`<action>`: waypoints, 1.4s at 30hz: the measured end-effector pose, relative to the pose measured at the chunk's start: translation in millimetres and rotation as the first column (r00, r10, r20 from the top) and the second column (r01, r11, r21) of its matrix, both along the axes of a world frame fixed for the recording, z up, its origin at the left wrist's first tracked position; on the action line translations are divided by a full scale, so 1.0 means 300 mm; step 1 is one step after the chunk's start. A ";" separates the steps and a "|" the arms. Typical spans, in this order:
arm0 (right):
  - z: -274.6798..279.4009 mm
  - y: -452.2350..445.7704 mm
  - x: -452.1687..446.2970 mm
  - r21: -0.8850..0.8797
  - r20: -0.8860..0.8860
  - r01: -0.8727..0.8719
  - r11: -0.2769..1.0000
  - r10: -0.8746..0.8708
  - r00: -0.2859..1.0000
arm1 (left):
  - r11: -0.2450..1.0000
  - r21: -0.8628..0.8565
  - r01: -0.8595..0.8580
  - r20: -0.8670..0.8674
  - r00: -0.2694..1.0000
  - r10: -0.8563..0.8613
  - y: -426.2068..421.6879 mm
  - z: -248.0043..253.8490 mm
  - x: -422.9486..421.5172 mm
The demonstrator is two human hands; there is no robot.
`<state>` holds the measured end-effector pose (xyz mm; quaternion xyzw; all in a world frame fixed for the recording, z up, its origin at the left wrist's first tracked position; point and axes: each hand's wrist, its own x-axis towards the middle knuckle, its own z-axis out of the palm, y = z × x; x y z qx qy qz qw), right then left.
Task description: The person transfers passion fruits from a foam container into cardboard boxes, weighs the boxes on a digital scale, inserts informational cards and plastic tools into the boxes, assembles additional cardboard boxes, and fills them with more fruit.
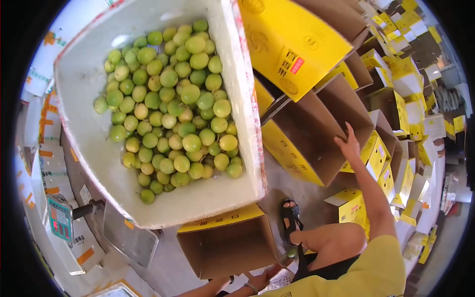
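My right hand [349,144] reaches up at the right, fingers apart, at the edge of an open cardboard box [307,133] with yellow outer sides. Low in the view, beside another open box [230,250], lies what seems to be my left hand [267,278]; its fingers are too small and partly hidden to read. Above both boxes stands a large white foam bin [168,210], holding many round green fruits [190,94]. A yellow printed box [292,47] is at the bin's right side.
Many yellow and white cartons [405,76] crowd the right side. A scale display [60,220] and a metal platform [131,237] are at the lower left, near white boxes [52,171]. A sandalled foot [290,218] rests on the floor. A further forearm [210,287] shows at the bottom edge.
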<state>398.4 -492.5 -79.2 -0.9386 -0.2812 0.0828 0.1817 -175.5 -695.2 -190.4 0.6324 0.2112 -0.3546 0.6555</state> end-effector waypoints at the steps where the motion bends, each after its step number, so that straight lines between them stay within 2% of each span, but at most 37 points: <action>1: -0.040 -0.012 -0.009 -0.025 0.155 -0.046 0.999 0.050 0.987 | 0.999 0.035 0.007 0.016 1.000 -0.008 0.015 -0.069 -0.052; 2: -0.006 0.003 -0.078 -0.065 0.233 -0.028 0.998 0.042 0.972 | 0.977 0.214 -0.008 0.007 1.000 0.006 0.061 -0.170 -0.145; 3: 0.031 0.029 -0.168 -0.101 0.315 0.007 0.995 0.026 0.949 | 0.922 0.388 -0.021 0.011 1.000 0.018 -0.026 -0.553 -0.375; 4: 0.041 0.034 -0.225 -0.105 0.330 -0.036 0.994 0.069 0.941 | 0.905 0.424 -0.005 0.045 0.999 -0.015 0.076 -0.570 -0.330; 5: 0.099 0.035 -0.322 -0.158 0.333 -0.137 0.978 0.184 0.925 | 0.896 0.442 0.033 0.101 0.991 -0.087 0.172 -0.543 -0.261; 6: 0.110 0.020 -0.355 -0.098 0.170 -0.347 0.933 0.359 0.918 | 0.887 0.457 0.065 0.152 0.977 -0.150 0.225 -0.529 -0.204; 7: 0.083 0.004 -0.390 -0.006 0.191 -0.538 0.843 0.529 0.827 | 0.877 0.472 0.090 0.191 0.961 -0.201 0.285 -0.428 -0.129; 8: 0.065 0.003 -0.443 0.116 0.179 -0.644 0.756 0.622 0.762 | 0.865 0.490 0.111 0.211 0.947 -0.241 0.339 -0.296 -0.078; 9: 0.098 0.006 -0.527 0.144 0.240 -0.713 0.686 0.675 0.698 | 0.854 0.505 0.121 0.216 0.941 -0.261 0.373 -0.141 -0.045; 11: 0.168 0.011 -0.666 0.180 0.124 -0.892 0.414 0.890 0.439 | 0.852 0.514 0.099 0.202 0.952 -0.232 0.365 0.230 0.084; 12: 0.212 -0.004 -0.752 0.212 0.029 -0.919 0.333 0.938 0.346 | 0.856 0.509 0.089 0.182 0.961 -0.208 0.375 0.419 0.115; 13: 0.239 -0.029 -0.838 0.194 -0.100 -0.956 0.218 0.974 0.202 | 0.858 0.506 0.087 0.166 0.966 -0.196 0.386 0.587 0.105; 14: 0.264 -0.065 -0.915 0.173 -0.219 -0.980 0.101 0.974 0.062 | 0.677 0.724 -0.128 0.329 0.928 -0.176 0.396 0.595 0.061; 15: 0.288 -0.113 -0.997 0.089 -0.343 -0.996 -0.017 0.938 -0.046 | 0.420 0.837 -0.351 0.470 0.854 -0.222 0.413 0.572 0.020; 16: 0.261 -0.164 -1.047 0.050 -0.373 -0.980 -0.191 0.907 -0.195 | 0.235 0.862 -0.449 0.498 0.836 -0.230 0.448 0.547 0.005; 17: 0.231 -0.202 -1.118 -0.051 -0.547 -0.944 -0.327 0.799 -0.248 | 0.046 0.849 -0.527 0.520 0.814 -0.258 0.480 0.507 -0.025; 19: 0.094 -0.311 -1.207 -0.107 -0.565 -0.930 -0.352 0.791 -0.235 | 0.276 0.949 -0.154 0.202 0.967 -0.155 0.473 0.336 -0.120; 20: -0.017 -0.337 -1.236 -0.183 -0.560 -0.916 -0.358 0.803 -0.202 | 0.254 0.954 -0.162 0.204 0.968 -0.145 0.461 0.329 -0.134; 21: -0.087 -0.344 -1.244 -0.259 -0.552 -0.898 -0.356 0.817 -0.165 | 0.306 0.949 -0.072 0.125 0.980 -0.158 0.451 0.329 -0.131; 22: -0.111 -0.335 -1.229 -0.237 -0.488 -0.919 -0.314 0.857 -0.167 | 0.357 0.934 0.018 0.046 0.984 -0.171 0.451 0.335 -0.124; 23: -0.078 -0.323 -1.235 -0.204 -0.425 -0.939 -0.277 0.889 -0.170 | 0.357 0.934 0.027 0.023 0.990 -0.136 0.469 0.361 -0.117; 25: 0.045 -0.242 -1.214 -0.241 -0.431 -0.897 -0.370 0.869 -0.242 | 0.381 0.924 0.028 -0.003 0.998 -0.066 0.507 0.461 -0.099; 26: 0.059 -0.208 -1.198 -0.250 -0.396 -0.909 -0.332 0.892 -0.217 | 0.393 0.919 0.018 -0.003 0.999 -0.037 0.526 0.532 -0.086; 27: 0.056 -0.165 -1.186 -0.285 -0.356 -0.880 -0.381 0.894 -0.272 | 0.393 0.918 -0.043 0.060 0.998 -0.031 0.562 0.504 -0.094; 28: 0.091 -0.133 -1.181 -0.289 -0.384 -0.882 -0.373 0.889 -0.250 | 0.392 0.914 -0.103 0.124 0.992 -0.029 0.602 0.475 -0.097; 31: 0.141 -0.064 -1.155 -0.299 -0.419 -0.891 -0.343 0.886 -0.200 | 0.486 0.871 0.073 -0.075 0.997 -0.014 0.671 0.648 -0.018; 33: 0.170 -0.025 -1.138 -0.203 -0.567 -0.937 -0.284 0.814 -0.124 | 0.479 0.875 0.074 -0.047 0.997 -0.069 0.738 0.622 -0.013; 34: 0.228 -0.004 -1.143 -0.197 -0.563 -0.937 -0.289 0.816 -0.133 | 0.487 0.870 0.078 -0.016 0.991 -0.130 0.774 0.600 -0.016; 35: 0.314 0.012 -1.159 -0.186 -0.741 -0.950 -0.251 0.671 -0.032 | 0.491 0.867 0.085 -0.025 0.992 -0.127 0.800 0.582 -0.020; 36: 0.351 0.038 -1.164 -0.186 -0.875 -0.960 -0.211 0.480 0.064 | 0.543 0.830 0.130 -0.025 0.980 -0.196 0.831 0.566 -0.019; 37: 0.326 0.070 -1.159 -0.178 -0.877 -0.962 -0.206 0.476 0.060 | 0.587 0.789 0.179 -0.020 0.963 -0.267 0.868 0.553 -0.017; 39: 0.198 0.124 -1.137 0.010 -0.971 -0.977 -0.215 0.231 -0.061 | 0.588 0.782 0.204 -0.070 0.968 -0.242 0.861 0.561 -0.011; 40: -0.095 0.137 -1.116 0.154 -0.919 -0.953 -0.260 0.317 -0.234 | 0.636 0.738 0.223 -0.066 0.963 -0.262 0.871 0.523 -0.017; 41: -0.043 0.113 -1.130 0.080 -0.876 -0.929 -0.361 0.418 -0.239 | 0.682 0.690 0.242 -0.058 0.958 -0.281 0.880 0.482 -0.026; 42: 0.044 0.082 -1.143 -0.007 -0.822 -0.892 -0.453 0.511 -0.253 | 0.735 0.654 0.180 0.047 0.960 -0.278 0.883 0.466 -0.041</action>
